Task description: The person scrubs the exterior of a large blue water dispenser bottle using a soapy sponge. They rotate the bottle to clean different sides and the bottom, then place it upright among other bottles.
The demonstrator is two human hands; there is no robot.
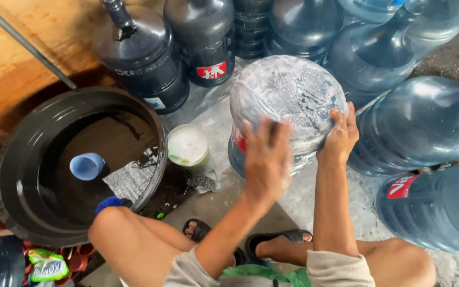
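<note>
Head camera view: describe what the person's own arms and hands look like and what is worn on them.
Both arms are bare from the elbow down, with no gloves, watch, rings or bands visible. The left hand is motion-blurred, so fine detail there cannot be told; the right hand is sharp, its fingers together. Light greyish-beige short sleeves cover the upper arms at the bottom edge of the view.

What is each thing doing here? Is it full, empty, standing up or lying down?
Soapy water jug: upside down, base up, covered in suds.
Left hand: on the jug's side, blurred.
Right hand: flat against the jug.
Black basin: holds dark water.
Blue cup: lying in the basin.
White tub: upright, open, holding something white.
Jugs behind: upright.
Jugs at right: on their sides.
</note>
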